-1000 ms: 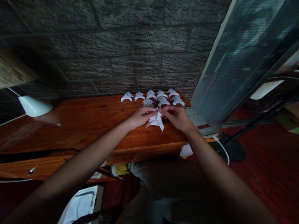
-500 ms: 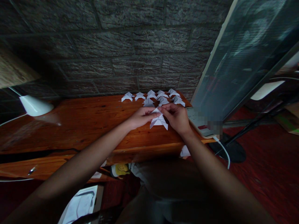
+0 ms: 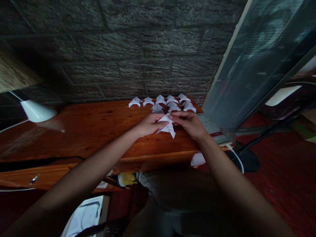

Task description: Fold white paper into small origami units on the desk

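Observation:
Between my two hands, above the wooden desk (image 3: 103, 126), is a folded white paper figure (image 3: 166, 125) with a pointed top and splayed legs, like an origami frog. My left hand (image 3: 151, 124) pinches its left side, thumb across the front. On the other side, my right hand (image 3: 188, 122) grips the upper right edge between thumb and fingers. Several similar paper figures stand in two rows just behind, among them one at the left end (image 3: 134, 102) and one at the right (image 3: 189, 106).
A lamp with a white base (image 3: 38, 111) stands on the left of the desk. A brick wall (image 3: 128, 49) rises behind it. At the right end lie a flat grey item (image 3: 213, 128) and a white cable (image 3: 237, 156). A drawer knob (image 3: 34, 180) sticks out in front.
The paper figure has turned a little, its lower edge swinging left. My right hand's fingers have shifted along its right edge, and the wrist has moved slightly right.

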Motion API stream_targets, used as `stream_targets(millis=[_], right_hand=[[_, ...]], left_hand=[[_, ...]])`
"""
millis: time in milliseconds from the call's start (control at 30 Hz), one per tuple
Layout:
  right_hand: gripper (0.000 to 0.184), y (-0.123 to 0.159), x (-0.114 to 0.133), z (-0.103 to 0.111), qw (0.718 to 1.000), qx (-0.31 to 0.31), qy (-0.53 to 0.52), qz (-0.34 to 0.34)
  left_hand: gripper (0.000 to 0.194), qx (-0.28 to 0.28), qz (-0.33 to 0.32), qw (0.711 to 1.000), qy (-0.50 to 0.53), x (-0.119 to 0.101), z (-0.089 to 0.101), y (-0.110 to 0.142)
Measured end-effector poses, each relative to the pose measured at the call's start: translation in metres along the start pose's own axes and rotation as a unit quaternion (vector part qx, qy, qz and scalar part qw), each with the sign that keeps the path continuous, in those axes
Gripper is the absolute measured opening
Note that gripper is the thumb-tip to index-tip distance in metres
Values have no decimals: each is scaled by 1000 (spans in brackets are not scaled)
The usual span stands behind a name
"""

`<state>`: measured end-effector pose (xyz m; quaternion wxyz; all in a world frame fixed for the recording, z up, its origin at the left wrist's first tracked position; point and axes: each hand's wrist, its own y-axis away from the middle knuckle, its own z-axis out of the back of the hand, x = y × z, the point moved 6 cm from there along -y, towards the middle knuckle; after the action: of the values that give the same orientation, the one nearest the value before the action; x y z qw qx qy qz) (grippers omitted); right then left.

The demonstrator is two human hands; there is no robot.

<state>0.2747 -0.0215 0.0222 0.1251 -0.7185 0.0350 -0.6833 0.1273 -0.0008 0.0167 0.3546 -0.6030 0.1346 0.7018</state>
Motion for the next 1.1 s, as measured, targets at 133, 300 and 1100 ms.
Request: stream_targets(millis=[133,300,1100], right_hand=[[32,1,-2,7,997,26,-49,-52],[37,1,-9,10,991,8,-80,-107],[37,1,3,1,997,16,72,6]], left_hand=[[32,-5,-15,1000,-17,0,0,-1],[36,-14,-39,996,-78,-6,-2,1],[43,-45,-6,996,-72,-2,-2,0]])
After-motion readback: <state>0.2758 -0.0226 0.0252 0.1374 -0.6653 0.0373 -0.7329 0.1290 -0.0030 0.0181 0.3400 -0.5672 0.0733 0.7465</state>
